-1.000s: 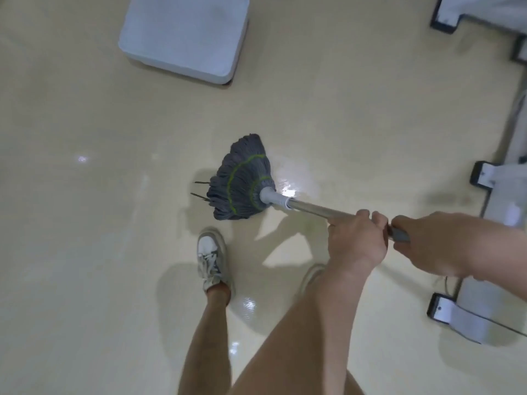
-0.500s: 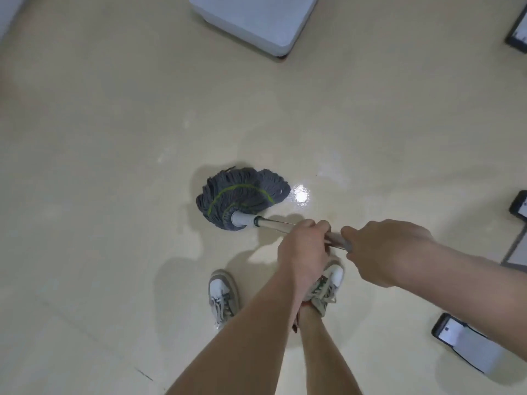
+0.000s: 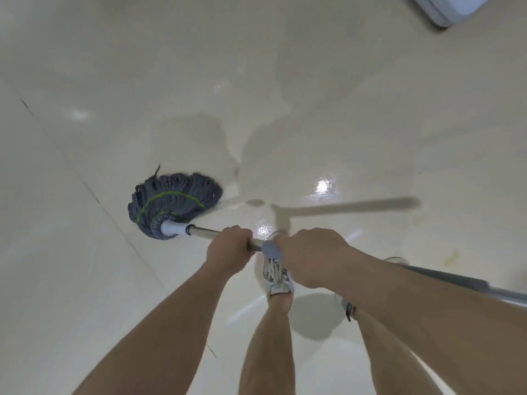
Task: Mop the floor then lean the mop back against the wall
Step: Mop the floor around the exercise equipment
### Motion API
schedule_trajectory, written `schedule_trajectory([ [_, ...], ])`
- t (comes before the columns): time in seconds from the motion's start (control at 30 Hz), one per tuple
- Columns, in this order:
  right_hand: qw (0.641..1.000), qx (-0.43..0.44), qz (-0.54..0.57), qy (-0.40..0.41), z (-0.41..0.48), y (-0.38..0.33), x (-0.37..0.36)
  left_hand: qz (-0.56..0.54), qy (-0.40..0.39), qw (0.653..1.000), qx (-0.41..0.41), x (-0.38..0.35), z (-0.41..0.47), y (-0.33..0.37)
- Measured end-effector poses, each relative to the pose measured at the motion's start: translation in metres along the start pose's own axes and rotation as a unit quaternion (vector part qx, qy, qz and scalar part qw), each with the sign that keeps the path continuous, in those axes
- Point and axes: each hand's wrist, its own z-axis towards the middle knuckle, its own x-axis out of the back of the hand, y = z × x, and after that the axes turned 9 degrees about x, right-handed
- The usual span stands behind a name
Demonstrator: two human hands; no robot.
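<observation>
My left hand (image 3: pixel 228 249) and right hand (image 3: pixel 310 258) clasp the mop handle (image 3: pixel 205 231); the wet floor (image 3: pixel 285 138) at twelve o'clock could slip my shoe (image 3: pixel 275 275).

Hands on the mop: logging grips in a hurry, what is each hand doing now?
Left hand: closed round the silver metal mop handle.
Right hand: closed round the same handle, farther up.

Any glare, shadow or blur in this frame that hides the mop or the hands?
Head view: bright glare spots dot the glossy floor, none on the mop head; head view: a long straight shadow crosses the floor to its right; head view: slightly soft overall, yet the left hand and right hand read clearly gripping the handle.
</observation>
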Motion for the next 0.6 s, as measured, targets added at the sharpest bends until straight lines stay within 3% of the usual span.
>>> schedule_trajectory([
  [0.1,1.000,-0.005,0.021,0.019,0.016,-0.021,-0.005,-0.028,0.026,0.996,0.084,-0.008,0.000,-0.037],
  [0.23,0.999,-0.032,0.033,0.009,0.008,-0.019,0.004,-0.083,0.090,0.982,0.147,-0.014,-0.018,-0.007],
  [0.33,0.997,-0.061,0.043,-0.007,-0.027,0.017,0.021,-0.152,0.115,0.968,0.162,-0.014,-0.026,0.054],
  [0.6,0.986,-0.157,-0.043,0.045,-0.196,0.169,-0.002,-0.248,0.069,0.959,0.116,-0.031,-0.040,0.298],
])
